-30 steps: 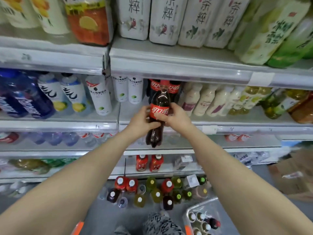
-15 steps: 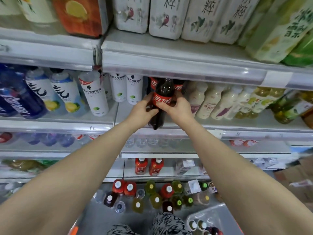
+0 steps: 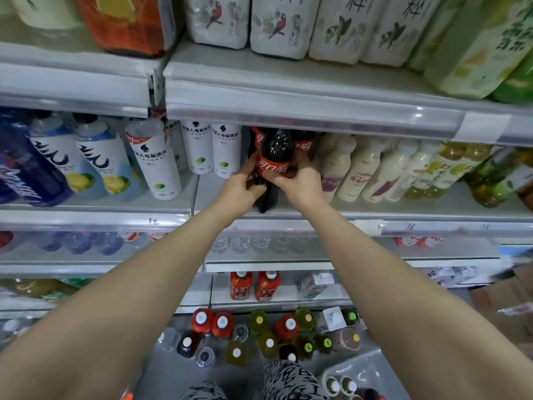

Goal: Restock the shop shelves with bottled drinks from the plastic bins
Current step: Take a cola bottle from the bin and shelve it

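**Cola bottle at the shelf front, both hands on it**

Both arms are stretched out and up to the middle shelf [image 3: 403,210], and the cola bottle [image 3: 272,164] is right there between the hands. The left hand [image 3: 240,192] wraps the bottle's lower left side, fingers curled round the dark body below the red label. The right hand [image 3: 301,183] clamps it from the other side, with the thumb lying across the front just under the label. It is a firm two-handed hold.

The bottle stands nearly upright, its top tucked under the edge of the upper shelf [image 3: 288,111] and its base down at the front lip of the middle shelf. I cannot tell whether the base is fully set down.

More cola bottles [image 3: 303,143] stand directly behind it in the same lane. White-labelled bottles [image 3: 199,148] are just to the left and cream-coloured bottles [image 3: 346,168] just to the right.

Down on the floor stands a cluster of loose bottles [image 3: 261,333], caps up in red, yellow and green. At the lower right is a corner of the plastic bin [image 3: 363,368], with a few capped bottles inside it.
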{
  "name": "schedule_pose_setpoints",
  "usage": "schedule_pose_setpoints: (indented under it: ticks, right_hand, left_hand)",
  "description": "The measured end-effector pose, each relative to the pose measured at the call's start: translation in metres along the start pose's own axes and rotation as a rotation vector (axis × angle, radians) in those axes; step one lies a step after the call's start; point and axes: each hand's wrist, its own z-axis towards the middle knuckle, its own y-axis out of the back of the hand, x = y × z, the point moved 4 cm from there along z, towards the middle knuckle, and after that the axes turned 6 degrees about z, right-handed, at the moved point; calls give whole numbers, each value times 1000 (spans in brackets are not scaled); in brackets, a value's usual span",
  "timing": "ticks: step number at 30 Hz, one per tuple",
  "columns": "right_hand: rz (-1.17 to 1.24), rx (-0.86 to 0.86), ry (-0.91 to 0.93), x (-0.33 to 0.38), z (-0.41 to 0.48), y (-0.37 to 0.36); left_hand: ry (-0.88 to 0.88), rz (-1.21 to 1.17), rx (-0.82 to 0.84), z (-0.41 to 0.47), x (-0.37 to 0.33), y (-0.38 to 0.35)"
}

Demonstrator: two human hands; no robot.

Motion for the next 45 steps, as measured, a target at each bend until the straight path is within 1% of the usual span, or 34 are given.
schedule_pose_setpoints:
  ticks: [6,9,13,17,22,25,27,29,32,36,40,45]
  right_hand:
    - [20,-2,32,-10,-2,-6]
    - [8,18,-5,-21,-3,-12]
    - [-66,52,-76,-35,-9,-15]
    - [-62,85,-131,-41,-18,-12]
    - [-70,23,-139,-33,-36,6]
    - [-70,-13,-124,-31,-50,14]
    - [-51,-43,-124,-33,-61,19]
    - [-13,-59,-145,-38,-72,25]
    - [38,-87,-182,-49,-92,39]
    - [75,-101,-208,-72,-121,74]
    - [82,-98,-262,-109,-152,125]
    - [76,-97,-335,-173,-203,202]
  left_hand:
    - [1,-34,-26,-1,13,-3]
    - [19,-43,-22,-4,19,-7]
    - [38,-43,-12,-7,18,-10]
    - [95,-39,16,-16,11,-10]
    - [188,-33,4,-31,9,-10]
    - [193,-37,14,-43,5,-15]
    - [183,-25,55,-52,0,-23]
    - [147,-1,107,-58,-7,-35]
    - [124,2,138,-67,-14,-57]
    - [94,23,197,-81,-20,-98]
    - [72,83,286,-92,-23,-160]
    - [135,107,392,-131,-23,-261]
